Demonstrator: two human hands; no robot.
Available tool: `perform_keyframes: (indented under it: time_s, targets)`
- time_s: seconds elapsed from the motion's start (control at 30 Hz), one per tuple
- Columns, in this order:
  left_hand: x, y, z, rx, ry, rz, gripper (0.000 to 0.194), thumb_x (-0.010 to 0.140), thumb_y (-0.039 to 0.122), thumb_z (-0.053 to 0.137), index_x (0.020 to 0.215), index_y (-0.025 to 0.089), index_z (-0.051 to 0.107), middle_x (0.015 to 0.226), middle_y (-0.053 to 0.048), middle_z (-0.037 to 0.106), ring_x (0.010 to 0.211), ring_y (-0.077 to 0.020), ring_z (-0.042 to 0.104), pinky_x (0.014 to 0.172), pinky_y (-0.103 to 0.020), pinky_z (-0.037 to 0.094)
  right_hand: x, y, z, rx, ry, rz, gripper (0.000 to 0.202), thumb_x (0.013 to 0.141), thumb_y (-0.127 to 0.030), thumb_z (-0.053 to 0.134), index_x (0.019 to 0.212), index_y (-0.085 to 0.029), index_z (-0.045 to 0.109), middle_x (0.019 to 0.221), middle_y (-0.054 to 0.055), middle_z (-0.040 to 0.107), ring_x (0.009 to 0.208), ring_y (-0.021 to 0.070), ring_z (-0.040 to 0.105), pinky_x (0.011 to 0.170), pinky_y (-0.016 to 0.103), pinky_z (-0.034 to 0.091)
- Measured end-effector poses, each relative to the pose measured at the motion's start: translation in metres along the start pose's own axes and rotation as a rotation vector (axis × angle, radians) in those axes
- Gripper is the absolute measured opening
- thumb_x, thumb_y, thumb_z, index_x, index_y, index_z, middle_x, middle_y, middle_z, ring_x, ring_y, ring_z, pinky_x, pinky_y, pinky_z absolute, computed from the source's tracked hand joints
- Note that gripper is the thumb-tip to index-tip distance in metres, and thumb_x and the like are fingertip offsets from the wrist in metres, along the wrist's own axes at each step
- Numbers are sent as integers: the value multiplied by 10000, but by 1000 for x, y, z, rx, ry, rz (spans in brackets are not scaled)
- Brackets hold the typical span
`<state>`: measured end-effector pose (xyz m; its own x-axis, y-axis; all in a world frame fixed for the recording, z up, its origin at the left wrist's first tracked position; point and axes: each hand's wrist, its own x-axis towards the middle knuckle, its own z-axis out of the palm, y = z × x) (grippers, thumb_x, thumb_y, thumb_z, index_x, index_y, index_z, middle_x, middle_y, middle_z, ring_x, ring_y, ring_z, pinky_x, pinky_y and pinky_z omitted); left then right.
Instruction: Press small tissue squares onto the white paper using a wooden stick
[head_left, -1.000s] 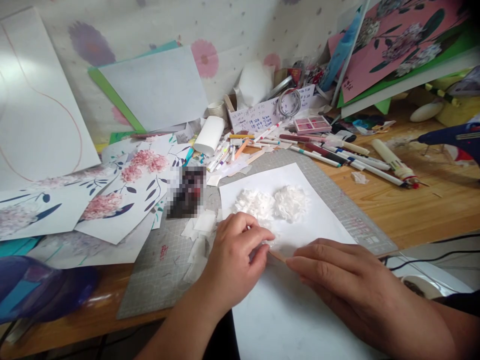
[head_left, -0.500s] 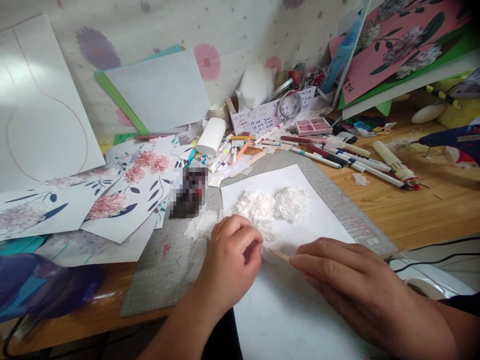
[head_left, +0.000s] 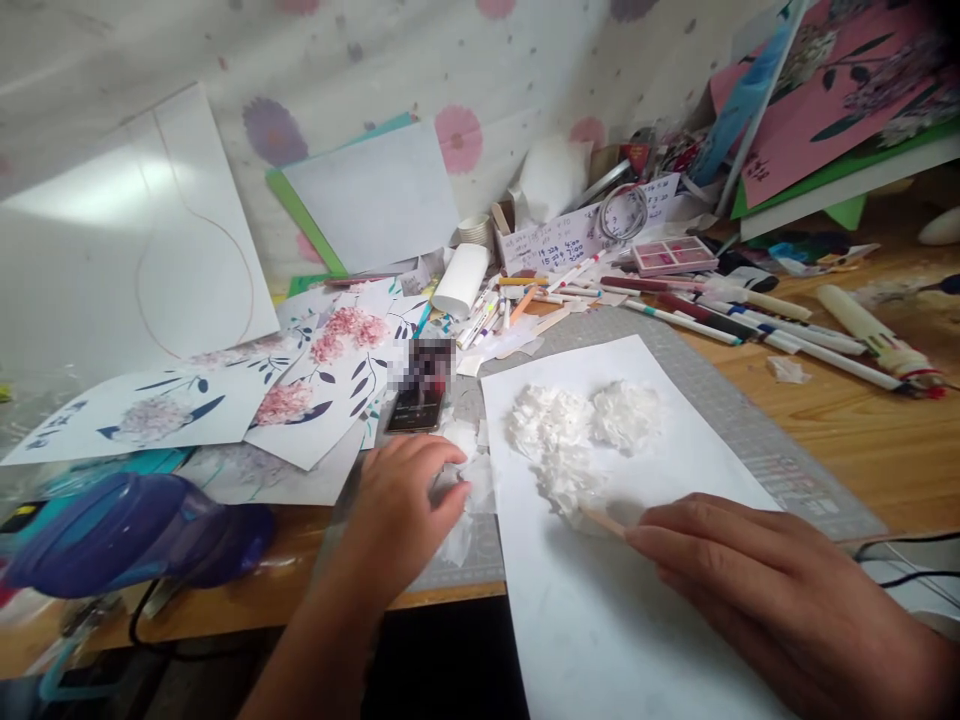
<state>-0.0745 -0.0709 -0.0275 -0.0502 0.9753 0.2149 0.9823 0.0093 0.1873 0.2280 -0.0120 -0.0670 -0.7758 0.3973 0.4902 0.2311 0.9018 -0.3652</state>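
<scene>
A grey cutting mat (head_left: 750, 430) lies beneath a white sheet (head_left: 600, 620); at right, the right hand (head_left: 750, 585) is closed in a pinch; at left, the left hand (head_left: 401, 505) curves, thumb and forefinger parted; three ruffled white tufts (head_left: 551, 420) cluster on the sheet's far part; pale scraps (head_left: 457, 545) lie by the left hand, contact unclear; a wooden stick (head_left: 604, 521) sits in the right hand's pinch, tip at the nearest tuft

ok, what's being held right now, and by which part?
The right hand holds a thin tan stick behind its exposed tip; the hand hides the rest. The left hand is open, with nothing visibly held.
</scene>
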Motion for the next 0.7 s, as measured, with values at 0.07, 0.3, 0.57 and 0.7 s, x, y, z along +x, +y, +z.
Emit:
perform_keyframes:
  time_s: [0.07,0.3,0.57,0.7]
  targets:
    - [2,10,5,6,-8,-14,153,813,224,599,956,234,652,1040,-42,671,997,-268,572,881,-438,396,0,0,0,2,9,-3,326,917,-123,456,1216,-220,542,1036,53,659,827,156,659,646,242,551]
    - [17,21,9,-3,-150,-11,223,808,132,576,961,275,653,1080,-21,614,1016,-249,522,877,-439,328,-1,0,-2,-45,-32,-3,314,944,-113,409,1228,-206,505,1036,68,648,834,160,657,639,251,543]
    - [23,18,0,-22,-185,-14,171,772,89,539,787,238,621,891,23,673,939,-221,551,874,-409,304,-1,1,0,-16,-33,-11,323,934,-109,427,1230,-210,509,1049,77,636,834,159,635,645,262,531]
    - [23,14,-2,-59,-222,156,394,784,56,527,1022,342,657,1149,22,626,1064,-228,522,890,-397,293,-2,-1,0,1,-50,4,345,938,-97,418,1257,-206,489,1064,87,623,849,159,627,672,268,525]
